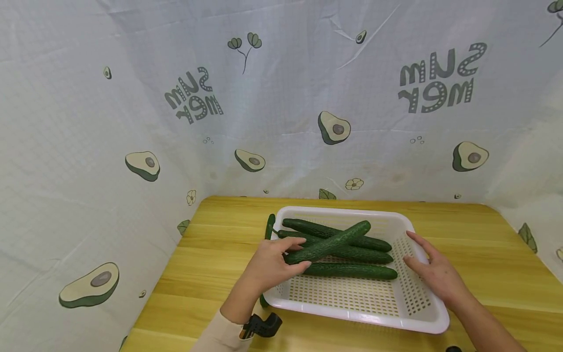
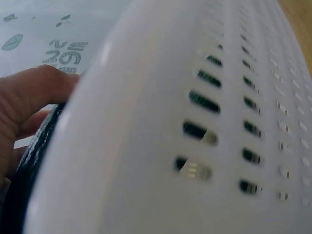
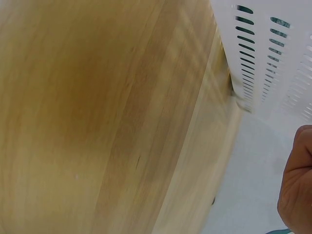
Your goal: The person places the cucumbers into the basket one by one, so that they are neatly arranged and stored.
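A white slotted plastic basket (image 1: 360, 320) stands on the table with several dark green cucumbers in it. One cucumber (image 1: 336, 244) lies aslant over two others, and its near left end is between the thumb and fingers of my left hand (image 1: 272, 264). Another cucumber (image 1: 352, 271) lies separately along the near side. My right hand (image 1: 440, 276) holds the basket's right rim, with the thumb inside; its other fingers are partly hidden. In the left wrist view the basket wall (image 2: 136, 122) covers most of the picture, with the gripped cucumber (image 2: 36, 151) beside it.
Outside the basket's left wall, dark green cucumber (image 1: 270, 226) shows at the far and near corners, its middle hidden. The wooden table (image 1: 198, 274) meets a white patterned curtain (image 1: 286, 107) at the back and sides. A black wrist mount (image 1: 266, 325) sits on my left wrist.
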Tool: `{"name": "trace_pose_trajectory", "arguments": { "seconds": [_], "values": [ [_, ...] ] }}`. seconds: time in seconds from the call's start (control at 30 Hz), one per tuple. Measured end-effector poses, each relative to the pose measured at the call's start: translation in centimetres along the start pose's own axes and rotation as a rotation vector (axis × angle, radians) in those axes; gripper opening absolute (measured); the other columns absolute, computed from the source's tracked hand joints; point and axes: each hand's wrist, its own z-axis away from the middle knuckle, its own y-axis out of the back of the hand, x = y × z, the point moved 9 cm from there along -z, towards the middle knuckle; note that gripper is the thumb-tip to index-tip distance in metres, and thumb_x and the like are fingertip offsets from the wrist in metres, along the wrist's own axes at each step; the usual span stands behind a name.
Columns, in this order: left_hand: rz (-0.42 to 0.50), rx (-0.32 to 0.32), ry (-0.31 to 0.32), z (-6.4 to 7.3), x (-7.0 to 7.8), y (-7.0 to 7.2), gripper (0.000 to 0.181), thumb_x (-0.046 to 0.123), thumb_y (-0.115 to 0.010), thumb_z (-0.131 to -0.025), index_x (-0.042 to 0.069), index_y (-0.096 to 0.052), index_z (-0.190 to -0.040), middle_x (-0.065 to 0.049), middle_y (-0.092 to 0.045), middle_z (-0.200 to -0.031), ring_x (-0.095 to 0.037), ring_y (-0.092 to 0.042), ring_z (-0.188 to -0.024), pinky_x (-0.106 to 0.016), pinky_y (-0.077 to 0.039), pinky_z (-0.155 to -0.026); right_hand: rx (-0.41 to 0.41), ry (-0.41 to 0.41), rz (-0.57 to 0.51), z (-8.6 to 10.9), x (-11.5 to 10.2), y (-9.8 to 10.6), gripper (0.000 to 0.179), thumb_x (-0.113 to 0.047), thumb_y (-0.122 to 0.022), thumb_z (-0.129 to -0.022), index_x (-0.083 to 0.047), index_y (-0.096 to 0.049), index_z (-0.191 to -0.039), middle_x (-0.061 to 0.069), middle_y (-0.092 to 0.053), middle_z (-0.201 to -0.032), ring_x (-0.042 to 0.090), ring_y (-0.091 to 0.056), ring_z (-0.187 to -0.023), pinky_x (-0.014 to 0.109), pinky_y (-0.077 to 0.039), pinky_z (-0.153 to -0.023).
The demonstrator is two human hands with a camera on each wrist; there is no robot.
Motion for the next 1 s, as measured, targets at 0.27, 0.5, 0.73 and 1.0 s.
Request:
{"name": "trace_pose_trajectory", "arguments": {
  "seconds": [0.27, 0.5, 0.73, 1.0],
  "values": [
    [-0.181, -0.247, -0.106, -1.3, 2.0, -2.8, 0.040, 0.035, -0.078, -0.091, 0.019, -0.073, -0.128, 0.005, -0.076, -0.119, -0.007, -0.072, -0.103, -0.016, -0.055, -0.083, -0.007, -0.010, 0.008, -0.1, -0.1, 0.1, 0.075, -0.036, -0.050, -0.108, -0.021, -0.005, -0.166, 0.047, -0.030, -0.148, 0.023, -0.073, -0.077, 0.041, -0.062, -0.060],
    [-0.308, -0.438, -0.148, -2.0, 3.1, -5.1, 0.029, 0.040, -0.076, -0.092, 0.026, -0.078, -0.117, 0.010, -0.074, -0.121, -0.006, -0.070, -0.108, -0.018, -0.055, -0.087, -0.011, -0.008, -0.002, -0.1, 0.0, 0.1, 0.075, -0.035, -0.050, -0.108, -0.020, -0.005, -0.166, 0.047, -0.031, -0.147, 0.023, -0.074, -0.077, 0.041, -0.062, -0.060],
    [-0.328, -0.567, -0.095, -2.4, 3.2, -7.0, 0.030, 0.044, -0.075, -0.091, 0.029, -0.077, -0.117, 0.016, -0.074, -0.117, -0.002, -0.070, -0.099, -0.016, -0.054, -0.080, -0.010, -0.010, 0.003, -0.1, 0.0, 0.2, 0.075, -0.035, -0.050, -0.108, -0.020, -0.005, -0.166, 0.047, -0.031, -0.147, 0.023, -0.074, -0.076, 0.041, -0.062, -0.060],
    [-0.339, -0.585, -0.061, -3.2, 3.7, -8.7, 0.039, 0.044, -0.079, -0.087, 0.029, -0.073, -0.122, 0.015, -0.073, -0.116, 0.000, -0.067, -0.102, -0.015, -0.053, -0.082, -0.004, -0.007, 0.011, 0.0, -0.1, 0.3, 0.076, -0.035, -0.050, -0.107, -0.020, -0.005, -0.166, 0.048, -0.033, -0.145, 0.023, -0.074, -0.076, 0.041, -0.062, -0.060]
  ]
}}
